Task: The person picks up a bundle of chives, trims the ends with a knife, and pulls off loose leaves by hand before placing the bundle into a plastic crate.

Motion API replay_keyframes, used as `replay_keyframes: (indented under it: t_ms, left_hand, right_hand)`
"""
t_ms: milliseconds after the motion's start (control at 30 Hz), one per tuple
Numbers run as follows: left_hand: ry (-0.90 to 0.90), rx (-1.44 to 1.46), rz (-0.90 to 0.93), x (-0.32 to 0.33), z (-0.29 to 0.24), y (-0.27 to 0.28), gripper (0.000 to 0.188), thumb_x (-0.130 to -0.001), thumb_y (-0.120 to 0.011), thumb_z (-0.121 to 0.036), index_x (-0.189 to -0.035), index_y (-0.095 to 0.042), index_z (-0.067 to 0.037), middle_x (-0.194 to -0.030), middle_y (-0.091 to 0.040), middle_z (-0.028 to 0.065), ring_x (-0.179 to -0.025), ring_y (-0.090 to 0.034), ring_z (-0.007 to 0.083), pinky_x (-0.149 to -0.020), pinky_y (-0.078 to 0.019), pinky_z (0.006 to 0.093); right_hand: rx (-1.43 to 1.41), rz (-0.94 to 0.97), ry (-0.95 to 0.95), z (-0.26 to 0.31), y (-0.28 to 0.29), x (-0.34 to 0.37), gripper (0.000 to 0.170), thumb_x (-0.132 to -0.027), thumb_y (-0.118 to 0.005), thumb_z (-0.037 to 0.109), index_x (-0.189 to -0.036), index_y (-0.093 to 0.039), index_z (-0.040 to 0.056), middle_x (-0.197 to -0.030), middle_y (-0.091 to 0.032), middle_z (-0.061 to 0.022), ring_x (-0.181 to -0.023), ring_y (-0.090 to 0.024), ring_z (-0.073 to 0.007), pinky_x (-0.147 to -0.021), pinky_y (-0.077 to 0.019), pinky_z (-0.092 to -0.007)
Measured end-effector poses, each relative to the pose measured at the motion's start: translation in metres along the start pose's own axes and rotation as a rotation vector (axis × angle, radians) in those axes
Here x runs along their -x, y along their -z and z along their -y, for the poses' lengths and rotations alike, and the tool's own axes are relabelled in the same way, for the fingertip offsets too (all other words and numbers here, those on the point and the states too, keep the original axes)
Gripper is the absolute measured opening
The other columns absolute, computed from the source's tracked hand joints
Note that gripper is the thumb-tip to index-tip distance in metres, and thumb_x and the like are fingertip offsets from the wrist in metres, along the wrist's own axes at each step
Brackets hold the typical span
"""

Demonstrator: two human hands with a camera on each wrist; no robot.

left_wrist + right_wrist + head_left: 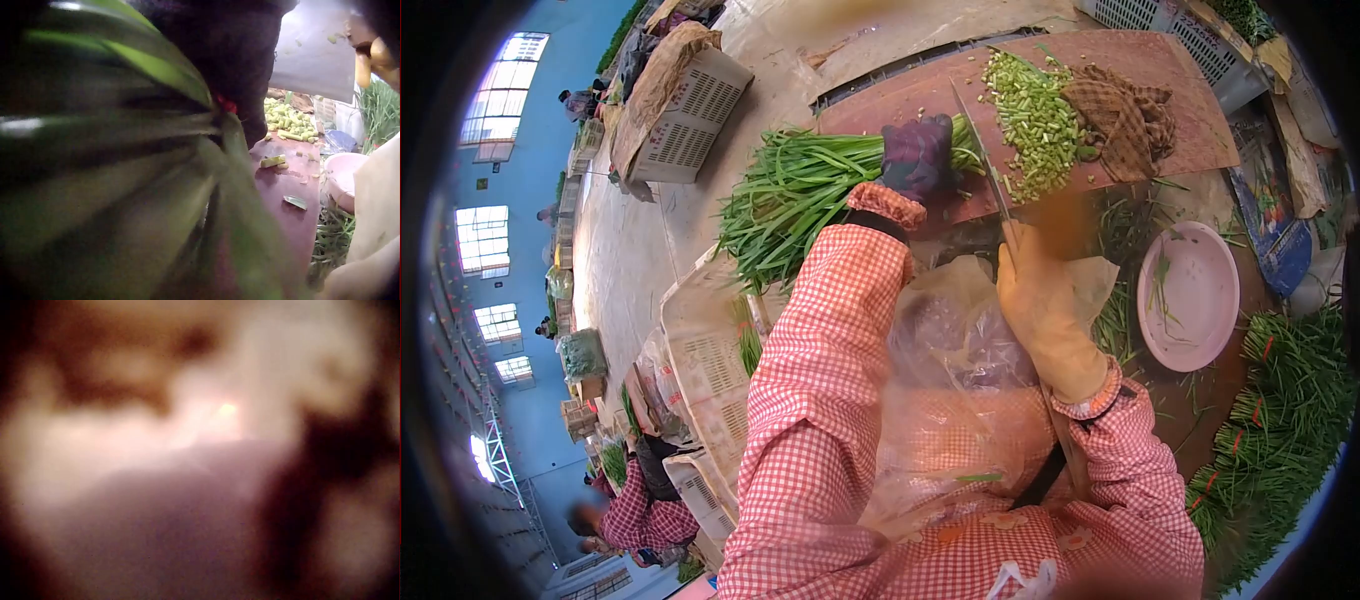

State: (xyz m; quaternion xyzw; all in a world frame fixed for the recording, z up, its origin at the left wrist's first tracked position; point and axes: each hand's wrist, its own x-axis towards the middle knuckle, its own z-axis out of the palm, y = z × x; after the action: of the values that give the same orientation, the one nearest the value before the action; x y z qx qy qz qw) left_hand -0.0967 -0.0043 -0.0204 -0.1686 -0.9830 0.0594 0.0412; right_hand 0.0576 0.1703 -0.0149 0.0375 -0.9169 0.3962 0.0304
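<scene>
My left hand [918,160], in a dark purple glove, grips a bunch of long green chives [800,190] near its cut end on the reddish cutting board [1200,140]. In my right hand [1045,310], gloved in yellow, is a large knife [981,145]; its blade stands just right of the bunch's end. The left wrist view has the chives [112,187] close up and the broad knife blade [315,47] at the upper right. Chopped stem ends [1030,125] lie heaped beyond the blade. Blur fills the right wrist view.
A brown checked cloth [1125,115] lies by the chopped ends. At the right are a pink basin [1188,295] and chive bundles [1270,450] tied with red bands. Plastic crates [690,115] stand at the left, and another person [640,510] sits farther back.
</scene>
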Motion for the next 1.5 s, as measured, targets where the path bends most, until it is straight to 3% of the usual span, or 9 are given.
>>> replay_keyframes:
  t_ms: [133, 233, 400, 567, 667, 700, 1000, 1333, 1500]
  left_hand:
    - [-0.024, -0.043, -0.112, 0.000, 0.001, -0.012, 0.038, -0.066, -0.075, -0.030, -0.095, -0.059, -0.011, -0.080, -0.065, 0.0089, -0.078, -0.066, 0.0286, -0.067, -0.0449, 0.0475]
    - [-0.017, -0.055, -0.139, -0.004, 0.004, -0.020, 0.028, -0.071, -0.072, -0.028, -0.090, -0.060, -0.011, -0.076, -0.063, 0.0085, -0.073, -0.065, 0.0287, -0.066, -0.0448, 0.0475]
    - [-0.069, 0.023, -0.219, 0.005, 0.002, -0.009, 0.018, -0.077, -0.068, -0.024, -0.088, -0.060, -0.011, -0.078, -0.067, 0.0081, -0.076, -0.068, 0.0298, -0.065, -0.0458, 0.0480]
    - [0.025, 0.084, 0.036, -0.004, 0.002, 0.001, 0.054, -0.061, -0.082, -0.036, -0.099, -0.056, -0.007, -0.092, -0.065, 0.0175, -0.091, -0.064, 0.0388, -0.078, -0.0453, 0.0509]
    - [0.039, 0.047, 0.046, -0.001, -0.002, 0.005, 0.048, -0.064, -0.081, -0.034, -0.098, -0.058, -0.009, -0.092, -0.067, 0.0153, -0.090, -0.066, 0.0365, -0.075, -0.0463, 0.0506]
    - [0.026, 0.047, 0.023, -0.002, 0.000, 0.003, 0.046, -0.065, -0.081, -0.033, -0.098, -0.060, -0.010, -0.092, -0.068, 0.0140, -0.088, -0.068, 0.0348, -0.073, -0.0467, 0.0502]
    - [0.045, 0.016, 0.074, -0.006, -0.002, 0.010, 0.050, -0.063, -0.085, -0.037, -0.100, -0.062, -0.012, -0.092, -0.070, 0.0105, -0.092, -0.069, 0.0316, -0.075, -0.0474, 0.0497]
    - [0.022, 0.025, -0.055, -0.004, 0.004, -0.009, 0.047, -0.063, -0.081, -0.036, -0.095, -0.057, -0.012, -0.089, -0.065, 0.0135, -0.089, -0.065, 0.0354, -0.073, -0.0461, 0.0481]
    - [0.018, 0.043, -0.049, -0.005, 0.006, -0.010, 0.031, -0.073, -0.075, -0.029, -0.097, -0.063, -0.014, -0.086, -0.069, 0.0071, -0.086, -0.068, 0.0285, -0.070, -0.0472, 0.0481]
  right_hand:
    - [0.016, -0.005, 0.001, 0.006, 0.000, -0.017, 0.022, -0.098, -0.050, 0.023, -0.100, -0.050, 0.0007, -0.078, -0.067, -0.0243, -0.078, -0.067, -0.0442, -0.070, -0.0523, -0.0522]
    - [0.024, 0.173, -0.156, 0.020, 0.006, -0.044, 0.024, -0.097, -0.049, 0.023, -0.099, -0.052, -0.0012, -0.081, -0.067, -0.0265, -0.083, -0.067, -0.0452, -0.076, -0.0510, -0.0541]
    - [-0.018, 0.167, -0.151, 0.014, 0.000, -0.061, 0.028, -0.095, -0.049, 0.022, -0.103, -0.055, -0.0044, -0.086, -0.068, -0.0280, -0.086, -0.067, -0.0448, -0.076, -0.0510, -0.0543]
    - [-0.020, 0.157, -0.171, 0.012, -0.012, -0.099, 0.030, -0.092, -0.050, 0.021, -0.102, -0.059, -0.0049, -0.089, -0.067, -0.0287, -0.088, -0.066, -0.0464, -0.078, -0.0514, -0.0543]
    - [-0.116, 0.137, -0.110, 0.001, -0.004, -0.109, 0.030, -0.092, -0.049, 0.022, -0.103, -0.060, -0.0040, -0.091, -0.067, -0.0291, -0.089, -0.064, -0.0479, -0.079, -0.0511, -0.0538]
    - [-0.281, 0.240, -0.195, 0.003, 0.011, -0.105, 0.031, -0.092, -0.051, 0.024, -0.106, -0.059, -0.0031, -0.091, -0.066, -0.0296, -0.090, -0.063, -0.0486, -0.078, -0.0504, -0.0533]
    - [-0.088, 0.073, -0.134, 0.005, 0.020, -0.037, 0.032, -0.093, -0.058, 0.029, -0.103, -0.055, -0.0011, -0.082, -0.065, -0.0294, -0.081, -0.062, -0.0495, -0.072, -0.0485, -0.0557]
    - [-0.149, 0.059, -0.141, -0.004, -0.019, -0.063, 0.030, -0.092, -0.056, 0.026, -0.094, -0.056, -0.0038, -0.082, -0.065, -0.0306, -0.081, -0.063, -0.0488, -0.073, -0.0489, -0.0559]
    - [-0.128, 0.099, -0.136, -0.002, -0.023, -0.081, 0.031, -0.094, -0.052, 0.026, -0.096, -0.058, -0.0049, -0.087, -0.066, -0.0303, -0.084, -0.064, -0.0477, -0.074, -0.0501, -0.0546]
